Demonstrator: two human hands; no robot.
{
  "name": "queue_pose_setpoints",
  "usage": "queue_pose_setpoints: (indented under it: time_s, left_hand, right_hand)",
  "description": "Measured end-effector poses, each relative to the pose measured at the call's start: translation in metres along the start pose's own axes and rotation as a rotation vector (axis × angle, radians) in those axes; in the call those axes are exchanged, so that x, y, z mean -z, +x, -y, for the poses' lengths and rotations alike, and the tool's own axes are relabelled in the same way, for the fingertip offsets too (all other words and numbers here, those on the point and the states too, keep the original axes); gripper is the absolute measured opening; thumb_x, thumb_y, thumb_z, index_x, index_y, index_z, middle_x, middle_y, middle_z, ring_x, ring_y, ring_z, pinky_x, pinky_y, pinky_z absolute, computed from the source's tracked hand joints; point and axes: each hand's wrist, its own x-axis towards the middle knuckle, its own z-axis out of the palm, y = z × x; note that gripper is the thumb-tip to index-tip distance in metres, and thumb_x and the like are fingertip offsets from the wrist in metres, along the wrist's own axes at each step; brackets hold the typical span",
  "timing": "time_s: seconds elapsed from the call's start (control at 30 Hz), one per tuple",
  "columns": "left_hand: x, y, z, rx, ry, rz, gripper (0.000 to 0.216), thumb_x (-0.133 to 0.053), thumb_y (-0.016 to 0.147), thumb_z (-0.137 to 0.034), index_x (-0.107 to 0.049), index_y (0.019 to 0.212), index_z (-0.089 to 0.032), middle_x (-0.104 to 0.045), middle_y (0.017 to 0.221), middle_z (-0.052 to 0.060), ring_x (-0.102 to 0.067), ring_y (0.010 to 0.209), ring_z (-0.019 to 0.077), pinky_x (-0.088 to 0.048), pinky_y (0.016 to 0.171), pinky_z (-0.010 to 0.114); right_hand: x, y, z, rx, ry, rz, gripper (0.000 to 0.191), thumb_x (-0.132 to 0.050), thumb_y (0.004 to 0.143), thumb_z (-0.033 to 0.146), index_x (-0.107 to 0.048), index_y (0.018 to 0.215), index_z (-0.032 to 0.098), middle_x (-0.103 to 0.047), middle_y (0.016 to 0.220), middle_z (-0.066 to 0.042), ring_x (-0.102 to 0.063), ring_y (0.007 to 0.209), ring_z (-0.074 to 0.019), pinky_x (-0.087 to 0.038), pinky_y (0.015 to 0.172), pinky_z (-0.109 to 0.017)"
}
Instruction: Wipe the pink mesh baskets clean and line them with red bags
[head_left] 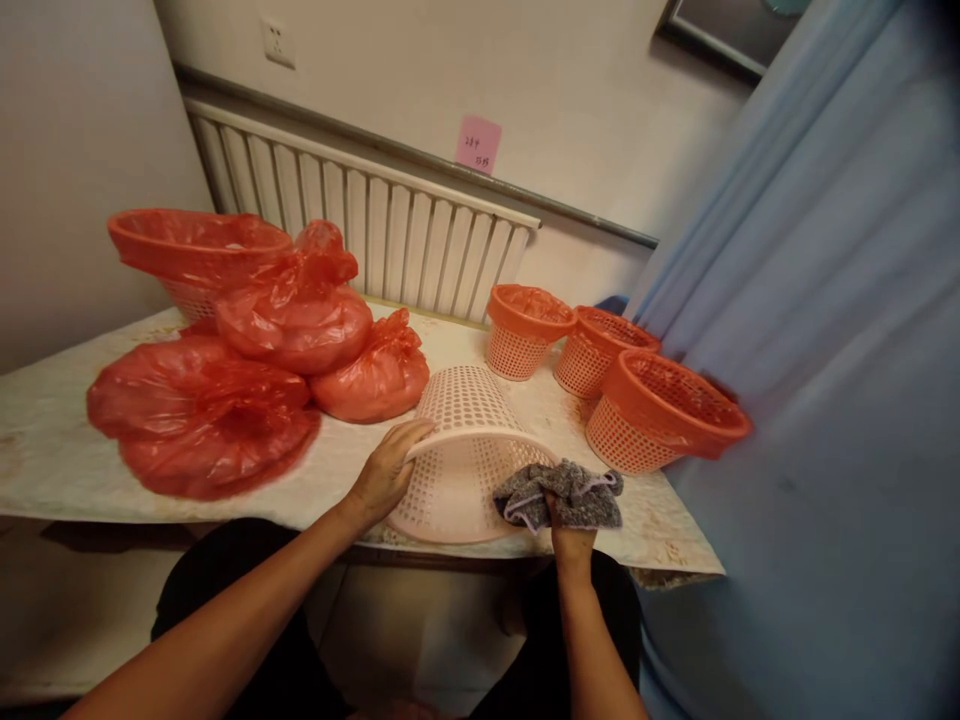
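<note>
A pale pink perforated plastic wastebasket (pixel 469 400) lies on its side at the table's front edge, its mouth facing me. My left hand (pixel 386 470) is closed on the left side of its rim. In my right hand (pixel 574 535) is a bunched grey cloth (pixel 585 495) with a light purple edging, held at the right side of the basket's mouth. The cloth covers most of the right fingers.
Several filled red plastic bags (pixel 292 320) sit at the left, before a red-lined basket (pixel 180 245). Three baskets with red liners (pixel 660 410) stand at the right beside a blue curtain (pixel 810 400). A radiator (pixel 375 220) runs along the wall behind the table (pixel 697 535).
</note>
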Motion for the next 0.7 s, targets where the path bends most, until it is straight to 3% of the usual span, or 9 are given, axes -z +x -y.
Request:
queue_pose_setpoints:
  time_s: [0.13,0.23,0.3,0.4,0.43,0.5,0.57,0.63,0.7]
  left_hand:
    - [0.005,0.005,0.015,0.329,0.056,0.000,0.048,-0.045,0.087,-0.020,-0.045,0.134,-0.016,-0.058,0.130,0.014,-0.053,0.122,0.0269,-0.041,0.106,0.048]
    - [0.013,0.016,0.015,0.589,0.255,-0.001,0.067,-0.054,0.087,-0.033,-0.030,0.143,-0.005,-0.049,0.134,0.027,-0.049,0.125,0.0387,-0.041,0.100,0.058]
    - [0.018,0.016,0.005,0.568,0.365,-0.060,0.073,-0.057,0.085,-0.032,-0.027,0.143,0.000,-0.043,0.136,0.031,-0.043,0.128,0.0425,-0.040,0.100,0.060]
    - [0.019,0.003,-0.023,0.320,0.393,-0.229,0.054,-0.050,0.088,-0.024,-0.039,0.136,-0.004,-0.048,0.131,0.026,-0.043,0.127,0.0362,-0.039,0.103,0.054]
    - [0.017,-0.003,-0.034,0.252,0.345,-0.256,0.043,-0.048,0.089,-0.024,-0.047,0.129,-0.007,-0.054,0.123,0.022,-0.048,0.121,0.0329,-0.040,0.102,0.051]
    - [0.007,-0.012,-0.052,0.189,0.150,-0.094,0.025,-0.045,0.091,-0.026,-0.059,0.109,-0.014,-0.063,0.103,0.013,-0.059,0.103,0.0263,-0.047,0.093,0.044]
    - [-0.006,-0.014,-0.065,0.302,-0.088,0.065,0.025,-0.045,0.092,-0.031,-0.062,0.102,-0.016,-0.067,0.095,0.010,-0.063,0.092,0.0233,-0.050,0.086,0.039]
    - [-0.019,-0.007,-0.075,0.487,-0.344,0.115,0.032,-0.045,0.092,-0.037,-0.060,0.110,-0.015,-0.068,0.099,0.011,-0.065,0.092,0.0228,-0.051,0.084,0.038]
    - [-0.029,0.007,-0.085,0.607,-0.567,0.122,0.039,-0.045,0.092,-0.042,-0.056,0.116,-0.014,-0.068,0.106,0.012,-0.066,0.097,0.0231,-0.051,0.085,0.037]
  right_hand:
    - [0.004,-0.016,0.022,-0.064,0.001,-0.031,0.045,-0.043,0.088,0.053,-0.066,0.107,0.018,-0.069,0.107,-0.011,-0.058,0.111,-0.0290,-0.033,0.107,-0.056]
    - [0.007,-0.017,0.048,-0.023,-0.056,-0.065,0.044,-0.043,0.091,0.048,-0.066,0.109,0.016,-0.068,0.111,-0.013,-0.057,0.113,-0.0294,-0.034,0.106,-0.054]
    - [0.008,-0.019,0.061,0.038,-0.127,-0.102,0.042,-0.042,0.093,0.044,-0.068,0.107,0.015,-0.069,0.109,-0.014,-0.058,0.113,-0.0300,-0.036,0.105,-0.054]
    - [0.009,-0.026,0.067,0.100,-0.233,-0.135,0.039,-0.040,0.094,0.039,-0.070,0.101,0.015,-0.071,0.102,-0.014,-0.059,0.110,-0.0303,-0.038,0.102,-0.053]
    - [0.010,-0.029,0.067,0.113,-0.261,-0.129,0.038,-0.040,0.095,0.037,-0.071,0.099,0.015,-0.071,0.100,-0.013,-0.060,0.109,-0.0300,-0.039,0.101,-0.053]
    - [0.013,-0.033,0.067,0.130,-0.299,-0.110,0.036,-0.040,0.094,0.034,-0.072,0.094,0.016,-0.072,0.095,-0.012,-0.061,0.107,-0.0298,-0.040,0.100,-0.052]
    - [0.017,-0.035,0.072,0.135,-0.301,-0.115,0.034,-0.042,0.093,0.032,-0.072,0.088,0.016,-0.072,0.091,-0.013,-0.061,0.106,-0.0311,-0.040,0.099,-0.054]
    - [0.021,-0.036,0.079,0.109,-0.212,-0.092,0.032,-0.046,0.092,0.034,-0.071,0.086,0.016,-0.071,0.092,-0.013,-0.060,0.106,-0.0323,-0.041,0.099,-0.054]
    - [0.023,-0.035,0.087,0.062,-0.049,0.016,0.027,-0.050,0.091,0.037,-0.070,0.093,0.018,-0.069,0.102,-0.012,-0.059,0.108,-0.0303,-0.045,0.097,-0.050]
